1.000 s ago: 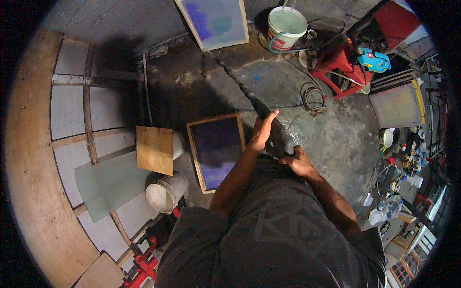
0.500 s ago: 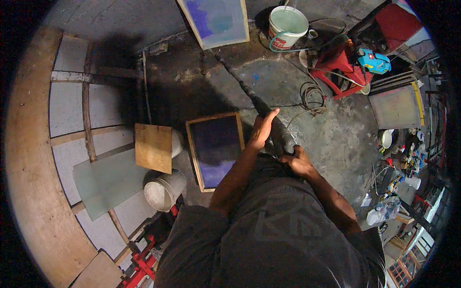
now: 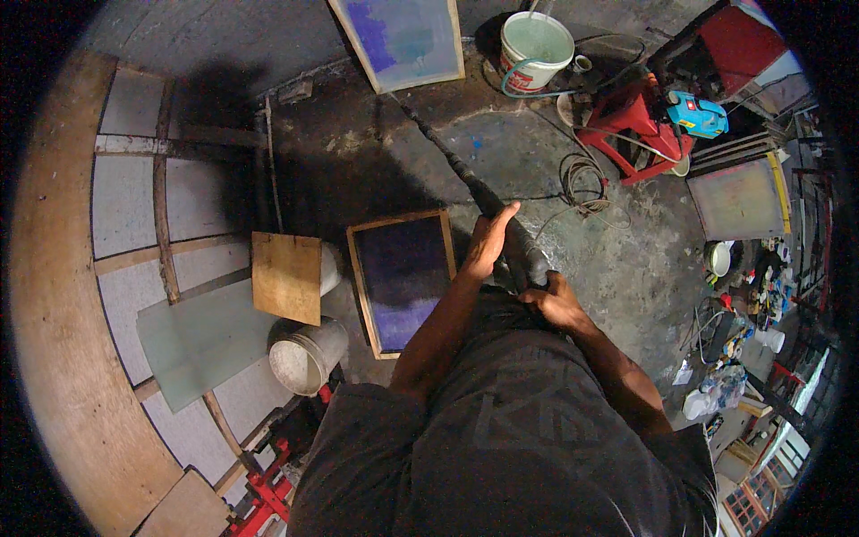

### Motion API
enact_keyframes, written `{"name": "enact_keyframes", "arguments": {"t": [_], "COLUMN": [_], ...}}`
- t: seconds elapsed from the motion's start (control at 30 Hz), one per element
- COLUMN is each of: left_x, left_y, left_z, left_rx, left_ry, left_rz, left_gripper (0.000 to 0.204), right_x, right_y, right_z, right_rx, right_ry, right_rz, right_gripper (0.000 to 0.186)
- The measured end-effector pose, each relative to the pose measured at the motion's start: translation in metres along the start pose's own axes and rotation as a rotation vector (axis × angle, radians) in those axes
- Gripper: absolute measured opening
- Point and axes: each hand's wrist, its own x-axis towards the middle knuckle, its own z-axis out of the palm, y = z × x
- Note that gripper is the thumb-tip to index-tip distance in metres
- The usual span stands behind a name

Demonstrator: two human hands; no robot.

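Note:
A long black pressure-washer spray lance (image 3: pixel 486 191) runs from in front of my body up and left, its thin tip ending at the lower edge of a wood-framed printing screen (image 3: pixel 420 40). That screen leans on the far wall, purple on its left and pale grey-blue elsewhere. My left hand (image 3: pixel 489 245) grips the thick part of the lance from the left, thumb side up. Closed round its rear end is my right hand (image 3: pixel 557 302), fingers partly hidden. A second screen with dark purple mesh (image 3: pixel 407 286) stands left of my left forearm.
A blue pressure washer (image 3: pixel 698 115) sits on a red stool (image 3: pixel 626 125), with a coiled hose (image 3: pixel 583 183) on the wet concrete floor. A water-filled bucket (image 3: pixel 537 49) stands at the far wall. White buckets (image 3: pixel 304 356) and a wooden board (image 3: pixel 286 277) are at left; clutter lines the right.

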Motion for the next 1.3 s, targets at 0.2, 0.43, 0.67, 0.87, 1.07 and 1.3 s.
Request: {"name": "enact_keyframes", "arguments": {"t": [0.2,0.43,0.67,0.87,1.07,1.3], "left_x": [0.002,0.007,0.018,0.005,0.019,0.023], "left_y": [0.001,0.002,-0.01,0.004,-0.011,-0.016], "left_z": [0.0,0.01,0.008,0.011,0.01,0.008], "left_rx": [0.005,0.047,0.01,0.018,0.016,-0.012], "left_ry": [-0.051,-0.011,-0.055,-0.029,-0.053,-0.077], "left_rz": [-0.047,-0.038,-0.032,-0.063,-0.054,-0.05], "left_gripper": [0.059,0.062,0.061,0.064,0.065,0.065], "right_x": [0.0,0.003,-0.016,-0.007,-0.013,-0.019], "right_y": [-0.003,0.008,-0.018,-0.009,-0.016,-0.023], "right_z": [-0.001,0.003,-0.004,-0.005,-0.003,-0.006], "right_rx": [0.038,0.149,0.155,0.078,0.063,0.07], "right_ry": [-0.032,0.032,0.007,-0.02,0.051,0.007], "right_rz": [0.004,0.005,-0.041,-0.004,0.0,-0.027], "right_gripper": [0.06,0.047,0.045,0.047,0.043,0.041]}}
